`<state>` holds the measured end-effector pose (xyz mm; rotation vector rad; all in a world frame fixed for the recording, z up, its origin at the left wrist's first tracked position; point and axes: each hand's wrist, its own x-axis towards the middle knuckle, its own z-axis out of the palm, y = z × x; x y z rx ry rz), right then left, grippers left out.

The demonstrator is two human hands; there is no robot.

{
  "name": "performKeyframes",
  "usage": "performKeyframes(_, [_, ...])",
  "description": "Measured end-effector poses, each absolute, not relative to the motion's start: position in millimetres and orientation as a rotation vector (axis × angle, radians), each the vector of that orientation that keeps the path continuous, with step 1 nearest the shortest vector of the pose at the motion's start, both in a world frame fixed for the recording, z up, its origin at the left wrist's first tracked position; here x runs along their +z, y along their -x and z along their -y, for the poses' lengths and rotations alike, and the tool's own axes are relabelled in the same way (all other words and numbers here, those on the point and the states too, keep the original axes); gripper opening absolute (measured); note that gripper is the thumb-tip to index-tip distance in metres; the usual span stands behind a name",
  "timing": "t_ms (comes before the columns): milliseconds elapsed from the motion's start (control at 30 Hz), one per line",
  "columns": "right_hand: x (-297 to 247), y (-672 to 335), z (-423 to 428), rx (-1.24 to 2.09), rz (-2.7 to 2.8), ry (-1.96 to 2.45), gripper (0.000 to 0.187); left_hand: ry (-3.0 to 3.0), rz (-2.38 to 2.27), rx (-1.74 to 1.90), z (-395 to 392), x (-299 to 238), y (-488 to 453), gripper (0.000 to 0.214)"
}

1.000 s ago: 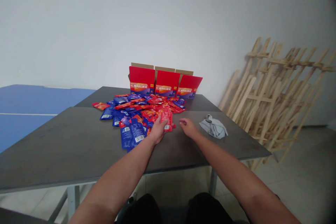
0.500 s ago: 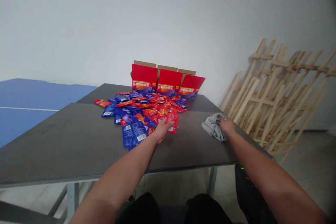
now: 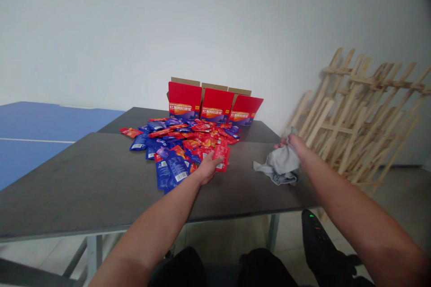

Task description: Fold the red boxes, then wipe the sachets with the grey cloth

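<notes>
Left hand (image 3: 208, 168) is down on the front right of the heap of packets (image 3: 188, 142), fingers spread and half curled, up against a red packet (image 3: 221, 157). Looks like a light contact at most, can't tell if it actually has hold of it. Right hand (image 3: 296, 144) is out to the right of the heap, fingers bunched on top of a grey cloth (image 3: 281, 163) and pinching it, with the crumpled cloth pulled up into a soft peak.

The packets lie in one loose, overlapping heap on the dark grey table top (image 3: 84, 179), mostly glossy foil-like red and blue flat pouches, with blue ones (image 3: 171, 171) showing barcodes at the front. Behind the heap, three red cardboard boxes (image 3: 217, 106) stand side by side with brown flaps open. Can't see inside them, so can't tell if any packets are in there. Most packets are out on the table.

Upper left of frame is a blue table (image 3: 40, 121) with a white line. Wooden frames (image 3: 353, 107) lean at the right against a white wall (image 3: 202, 22). Black device (image 3: 318, 237) with a green light sits low at lower right.
</notes>
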<state>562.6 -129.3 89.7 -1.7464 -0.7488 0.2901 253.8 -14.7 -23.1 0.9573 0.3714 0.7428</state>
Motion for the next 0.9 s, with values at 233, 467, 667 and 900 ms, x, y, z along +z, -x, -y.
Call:
performKeyframes(233, [27.6,-480.6,108.1,0.238,1.075,1.724,0.032,-0.960,-0.367,0.717,12.7,-26.1,-254.7,0.033])
performKeyframes(467, [-19.1,-417.8,85.3,0.309,1.260,1.533,0.041,-0.868,-0.437,0.842,13.8,-20.7,-255.3,0.025])
performKeyframes(667, [-34.5,-419.3,74.5,0.428,1.153,1.509,0.040,-0.803,-0.470,0.910,9.3,-19.1,-254.7,0.035])
performKeyframes(900, [-38.3,-413.5,87.3,-0.099,1.668,1.383,0.024,-0.726,-0.404,0.751,3.2,-20.0,-248.8,0.027])
